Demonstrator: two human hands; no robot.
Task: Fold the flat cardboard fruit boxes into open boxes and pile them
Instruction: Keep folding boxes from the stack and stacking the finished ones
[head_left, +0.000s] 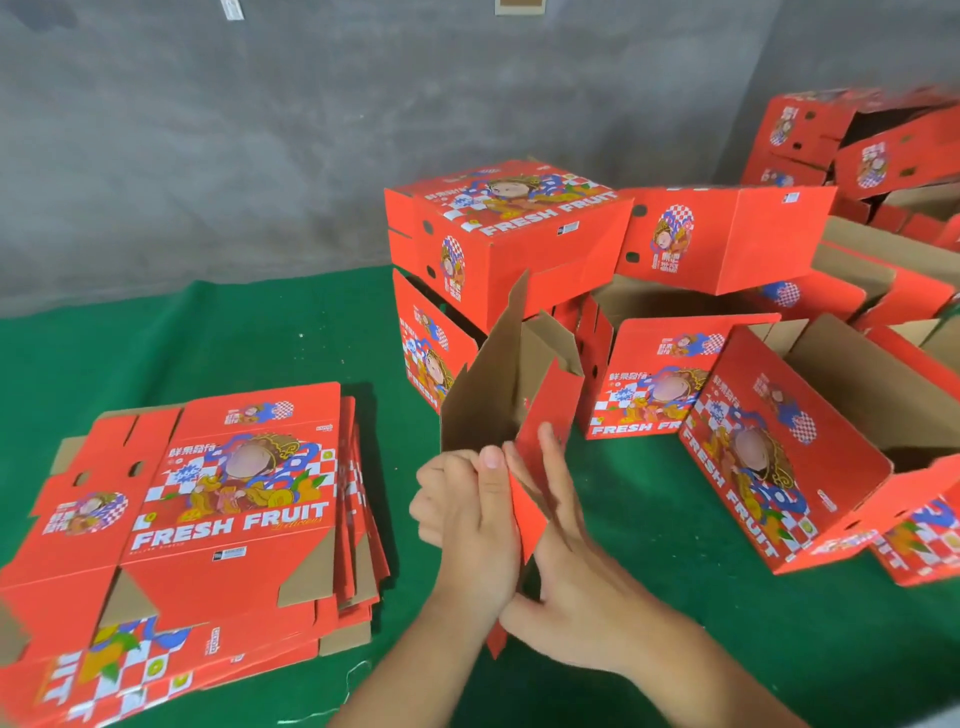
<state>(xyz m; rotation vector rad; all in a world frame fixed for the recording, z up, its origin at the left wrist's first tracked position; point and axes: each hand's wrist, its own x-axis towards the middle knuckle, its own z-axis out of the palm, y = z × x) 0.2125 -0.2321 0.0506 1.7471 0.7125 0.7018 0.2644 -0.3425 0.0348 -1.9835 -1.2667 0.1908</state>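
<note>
Over the green table (675, 545), left hand (467, 519) fingers curled, clamped on half-folded box (511, 395); right hand (566, 561) fingers straight, together, pressing its red panel. Flat stack (208, 509) left, folded boxes (701, 364) right.

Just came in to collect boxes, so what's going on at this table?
A person is folding a cardboard blank held upright between both hands: the left hand grips its lower edge, the right hand presses flat against its red side. A stack of flat blanks lies to the left on the green table; folded boxes are piled behind and right.
</note>
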